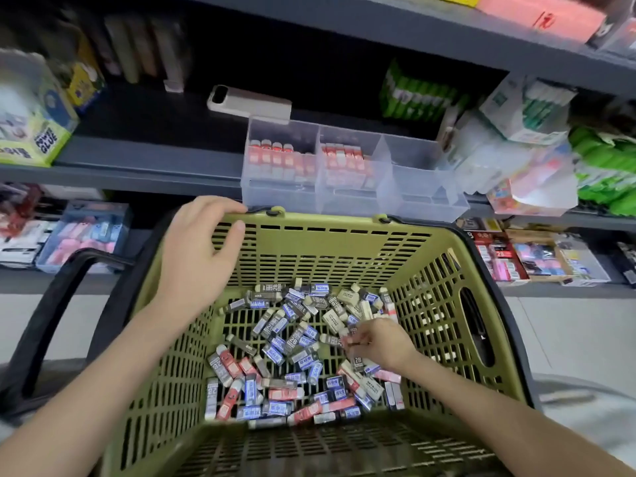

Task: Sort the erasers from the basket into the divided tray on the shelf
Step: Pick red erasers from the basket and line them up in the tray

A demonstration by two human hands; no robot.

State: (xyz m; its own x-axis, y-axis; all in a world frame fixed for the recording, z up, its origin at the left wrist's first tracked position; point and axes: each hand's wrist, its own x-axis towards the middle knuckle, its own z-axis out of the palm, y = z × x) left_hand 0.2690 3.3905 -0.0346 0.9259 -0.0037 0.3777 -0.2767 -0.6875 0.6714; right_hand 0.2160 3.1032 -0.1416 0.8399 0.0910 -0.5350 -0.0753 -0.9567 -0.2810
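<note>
Grey metal shelf point(144, 156). Olive slotted plastic basket point(344, 249) just near it. Clear divided tray point(423, 187) on shelf, two left compartments stocked. Small sleeved rectangular erasers point(275, 356) heaped on basket floor. Left grip point(199, 249) clasps basket's far rim; right grip point(382, 342) pinches erasers in the heap.

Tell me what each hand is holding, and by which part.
Left hand grips the basket by its far rim. Right hand pinches erasers; blur hides where.

My left hand point(203, 249) stretches forward, fingers hooked over the basket point(344, 232) rim. My right hand point(378, 342) reaches low, fingertips pinching an eraser point(347, 341).
</note>
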